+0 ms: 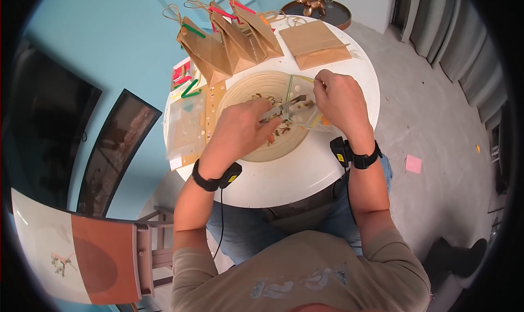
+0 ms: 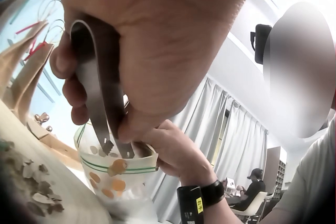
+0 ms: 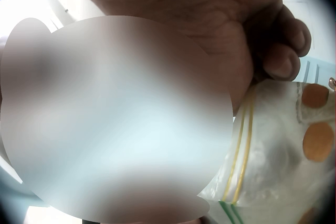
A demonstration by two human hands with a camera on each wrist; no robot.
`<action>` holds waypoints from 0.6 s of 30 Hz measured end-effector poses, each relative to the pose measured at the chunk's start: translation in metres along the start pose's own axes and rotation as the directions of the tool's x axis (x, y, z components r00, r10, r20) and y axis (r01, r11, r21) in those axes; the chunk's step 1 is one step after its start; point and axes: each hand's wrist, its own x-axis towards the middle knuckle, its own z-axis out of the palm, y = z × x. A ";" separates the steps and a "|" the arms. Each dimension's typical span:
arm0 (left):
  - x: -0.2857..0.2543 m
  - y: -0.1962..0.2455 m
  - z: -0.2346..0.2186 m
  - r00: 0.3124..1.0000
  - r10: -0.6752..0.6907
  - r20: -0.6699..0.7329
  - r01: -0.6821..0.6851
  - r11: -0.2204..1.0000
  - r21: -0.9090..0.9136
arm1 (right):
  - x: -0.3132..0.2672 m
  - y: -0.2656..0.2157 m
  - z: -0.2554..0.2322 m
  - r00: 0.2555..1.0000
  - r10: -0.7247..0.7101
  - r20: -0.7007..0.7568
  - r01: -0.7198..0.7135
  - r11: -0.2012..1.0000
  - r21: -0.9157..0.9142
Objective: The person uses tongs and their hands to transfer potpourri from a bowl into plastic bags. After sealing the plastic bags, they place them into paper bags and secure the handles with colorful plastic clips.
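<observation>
My left hand (image 1: 243, 127) grips metal tongs (image 1: 284, 107) over a wide pale basket (image 1: 267, 155) holding small dried pieces (image 1: 282, 127). In the left wrist view the tips of the tongs (image 2: 97, 92) reach into the mouth of a clear zip bag (image 2: 123, 182) with orange dots. My right hand (image 1: 344, 102) pinches the bag's edge at the basket's right side. The right wrist view shows the bag (image 3: 268, 150) below the curled fingers of the right hand (image 3: 210, 40); a blurred patch hides much there.
Several brown paper bags (image 1: 204, 55) with coloured clips stand at the back; another paper bag (image 1: 314, 42) lies at the back right. Green clips (image 1: 191, 91) and flat clear packets (image 1: 183, 126) lie left of the basket on the white round table (image 1: 295, 181).
</observation>
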 end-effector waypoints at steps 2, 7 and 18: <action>0.004 0.006 0.002 1.000 0.020 0.009 -0.020 1.000 -0.004 | 0.001 0.001 0.000 1.000 0.009 -0.002 -0.009 1.000 0.003; -0.011 -0.028 -0.014 0.967 -0.254 0.008 0.254 0.967 -0.008 | 0.000 0.006 -0.005 1.000 0.016 -0.013 -0.016 1.000 0.013; -0.026 -0.135 0.022 0.865 -0.487 0.120 0.499 0.861 -0.097 | -0.001 0.009 -0.010 1.000 0.018 -0.023 -0.018 1.000 -0.003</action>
